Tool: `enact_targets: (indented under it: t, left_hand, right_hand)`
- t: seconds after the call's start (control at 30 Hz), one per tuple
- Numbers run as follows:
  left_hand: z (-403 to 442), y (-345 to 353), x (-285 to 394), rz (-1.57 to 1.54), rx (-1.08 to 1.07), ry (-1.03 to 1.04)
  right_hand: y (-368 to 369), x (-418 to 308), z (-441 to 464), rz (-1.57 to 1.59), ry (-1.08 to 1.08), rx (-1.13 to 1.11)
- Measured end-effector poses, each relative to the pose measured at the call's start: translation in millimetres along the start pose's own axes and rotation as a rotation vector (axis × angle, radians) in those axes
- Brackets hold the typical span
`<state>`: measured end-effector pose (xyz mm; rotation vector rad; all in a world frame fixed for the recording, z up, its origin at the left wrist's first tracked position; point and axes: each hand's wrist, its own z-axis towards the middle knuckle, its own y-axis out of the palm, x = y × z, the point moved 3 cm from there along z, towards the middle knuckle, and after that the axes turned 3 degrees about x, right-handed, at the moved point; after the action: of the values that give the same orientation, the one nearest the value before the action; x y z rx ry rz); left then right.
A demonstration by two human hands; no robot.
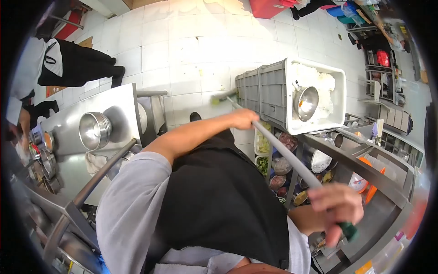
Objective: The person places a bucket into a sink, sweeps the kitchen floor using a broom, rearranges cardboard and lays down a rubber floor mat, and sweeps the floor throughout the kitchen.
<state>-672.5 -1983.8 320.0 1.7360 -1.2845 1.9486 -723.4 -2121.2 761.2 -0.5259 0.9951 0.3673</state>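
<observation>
A long grey pole (290, 157) runs diagonally across the view. My left hand (244, 119) is closed round its upper part, over the floor side. Near the pole's lower right end, which has a green cap (349, 231), my right hand (336, 208) is curled round it, slightly blurred. At the pole's far end a blurred greenish head (222, 97) lies at the floor, beside the stacked grey crates (262, 93).
A white tub (340, 98) on the crates holds white food and a metal bowl (306, 103). On the left, a steel table (121, 102) bears stacked bowls (94, 131). Food containers fill the shelf at right. People in dark clothes (82, 64) stand left and far right.
</observation>
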Motion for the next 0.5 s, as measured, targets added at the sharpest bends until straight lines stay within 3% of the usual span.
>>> enact_targets:
  t: [0.03,0.07,0.13,0.33,0.4,0.43,0.5]
  left_hand:
    - [2.6,-4.8,-31.3,0.037,0.04,-0.062]
    - [-0.9,-12.8,-55.2,0.062,0.088,-0.103]
    - [-7.3,-42.4,-87.7,0.092,0.164,-0.178]
    - [-28.0,-102.9,-106.8,0.166,0.384,-0.384]
    - [-25.3,-103.5,-95.2,0.151,0.438,-0.45]
    - [-9.4,-98.3,-81.6,0.16,0.38,-0.394]
    - [18.1,-92.0,-39.8,0.15,0.33,-0.284]
  right_hand:
    - [10.6,22.0,11.6,0.002,0.022,0.066]
    - [31.2,31.3,13.3,-0.049,0.129,0.308]
    - [21.2,58.9,25.1,0.04,0.169,0.118]
    - [13.5,88.2,55.6,0.106,0.217,0.014]
    - [-6.2,76.1,60.7,0.079,0.19,0.144]
    - [-20.1,70.8,61.3,0.052,0.103,0.192]
    - [-60.6,56.9,68.3,0.087,-0.051,-0.054]
